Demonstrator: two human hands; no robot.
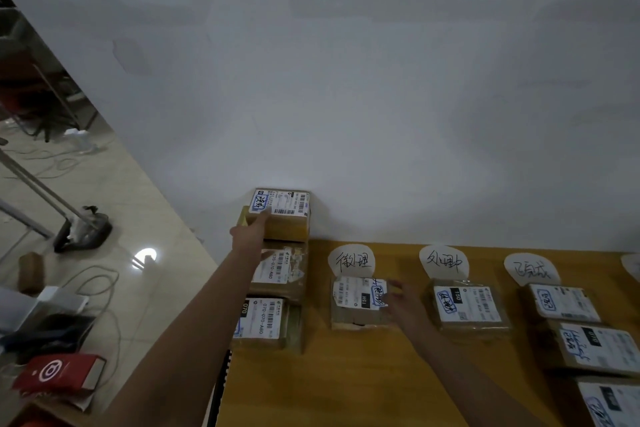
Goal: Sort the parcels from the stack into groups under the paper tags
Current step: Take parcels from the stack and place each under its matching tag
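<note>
Parcels [467, 308] number eight on the desk [346, 385]: three stacked at 9 o'clock, five below three full paper tags [444, 262]. Left hand [247, 236] lays straight fingers against the top parcel [282, 206]; right hand [401, 302] touches one, fingers too blurred to tell.

Left hand [250, 234] touches top parcel [282, 208] (stack [277, 276]); right hand [401, 303] on parcel [351, 308] below tag [351, 262].
</note>
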